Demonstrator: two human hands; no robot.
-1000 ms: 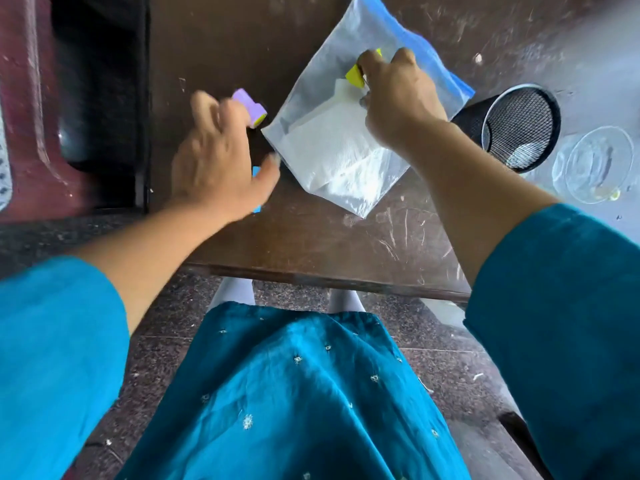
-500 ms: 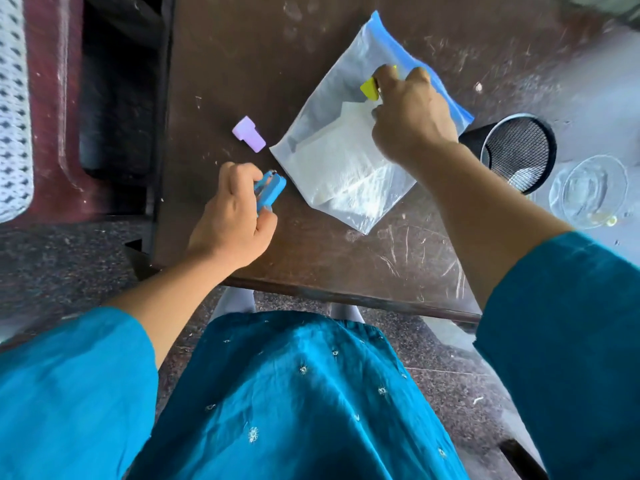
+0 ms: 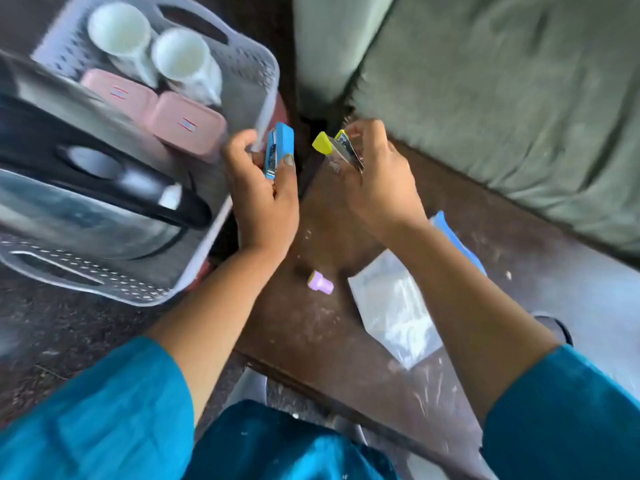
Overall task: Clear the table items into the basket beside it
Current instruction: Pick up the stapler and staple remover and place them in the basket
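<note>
My left hand (image 3: 263,199) is closed around a small blue stapler (image 3: 279,152), held at the right rim of the white perforated basket (image 3: 207,258). My right hand (image 3: 377,181) grips a yellow-capped item with a shiny metal part (image 3: 334,147), raised above the table's left end. On the brown table (image 3: 311,341) lie a small purple cap-shaped piece (image 3: 320,281) and a clear zip bag with a blue seal and white paper inside (image 3: 394,313). The basket holds two white mugs (image 3: 156,53), two pink lidded boxes (image 3: 187,126) and a large dark object (image 3: 86,174).
A green cushioned sofa (image 3: 502,98) runs behind the table. The basket stands to the left of the table. The rim of a black mesh cup (image 3: 557,327) peeks out by my right forearm. My teal clothing (image 3: 277,445) fills the bottom of the view.
My view has swung left, bringing the basket into sight. My left hand carried the blue stapler to the basket's rim. My right hand lifted the yellow-capped item off the zip bag.
</note>
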